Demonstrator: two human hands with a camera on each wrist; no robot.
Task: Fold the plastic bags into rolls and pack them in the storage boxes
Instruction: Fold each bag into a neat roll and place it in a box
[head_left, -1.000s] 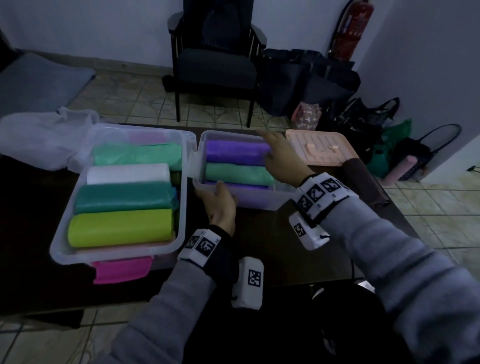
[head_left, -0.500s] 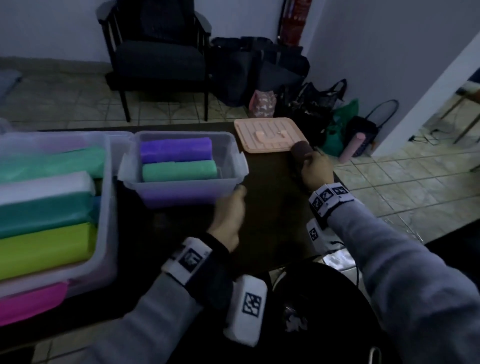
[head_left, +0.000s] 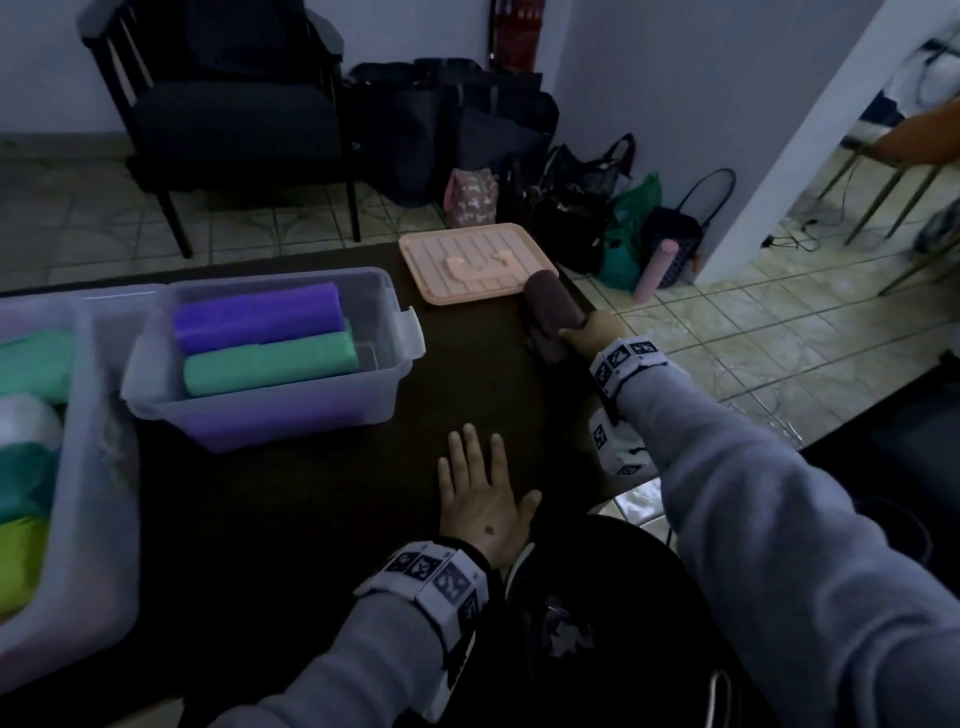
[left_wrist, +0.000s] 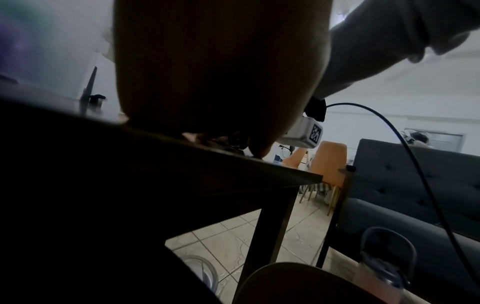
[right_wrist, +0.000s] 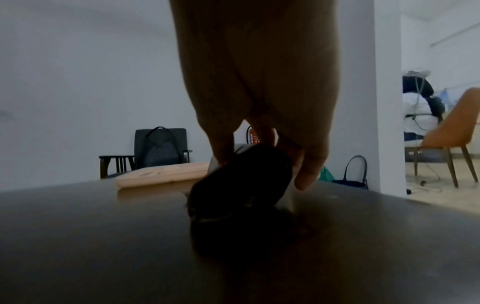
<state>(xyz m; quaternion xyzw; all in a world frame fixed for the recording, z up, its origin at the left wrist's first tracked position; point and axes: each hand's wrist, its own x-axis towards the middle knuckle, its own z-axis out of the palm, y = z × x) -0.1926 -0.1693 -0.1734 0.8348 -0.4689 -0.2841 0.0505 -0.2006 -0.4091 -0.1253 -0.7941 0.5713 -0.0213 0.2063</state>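
At the far left of the dark surface (head_left: 291, 493), a large clear storage box (head_left: 78, 519) is partly out of view; it holds rolled plastic bags in green, white, teal and lime. Just right of it stands a smaller clear box (head_left: 270, 410) with 2 rolls lying side by side, a purple roll (head_left: 257, 314) on the far side and a green roll (head_left: 270, 364) on the near side, with spare room along the box's right end.

In the near middle, the left hand (head_left: 480, 496) lies palm down on the surface, fingers straight and slightly spread, holding nothing.

Farther back and to the right, a peach box lid (head_left: 472, 262) lies flat. Touching its near right corner is a dark brown roll (head_left: 550, 306), the next bag to pack, at the right edge of the surface. The right hand (head_left: 592, 332) grips this roll at its near end. In the right wrist view the fingers (right_wrist: 223, 148) curl over the top of the roll (right_wrist: 241, 176), with the thumb down its other side, and the roll tilts with its near end resting on the surface.

The roll is probably very light and soft, thin plastic film wound on itself, so it should squash under a hard squeeze and is likely slippery. An end-on grip may let the layers telescope or unwind. A safer hold is probably around the middle, fingers wrapped over the loose outer edge to keep it closed, before carrying it left to the smaller box.
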